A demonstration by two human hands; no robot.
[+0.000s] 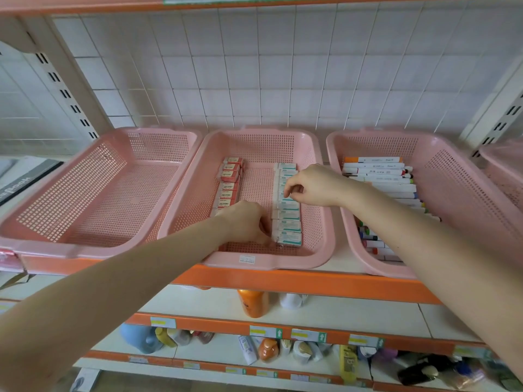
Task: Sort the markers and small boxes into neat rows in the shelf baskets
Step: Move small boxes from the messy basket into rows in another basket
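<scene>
middle basket [266,261]: two rows of small boxes run front to back, red-label boxes [229,185] by the left wall, white-teal boxes [287,219] right of centre, mesh between. markers [379,176] lie stacked in the right basket [452,176]. my right hand [311,188] arches over the white-teal row, thumb and forefinger pinching one box mid-row. my left hand [243,222]: knuckles up, fingers curled down at the nearest white-teal box; grip or touch, cannot tell.

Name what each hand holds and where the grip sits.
Right hand pinches the mid-row teal box by its top. Left hand touches the nearest box, left end; hold unclear.
</scene>
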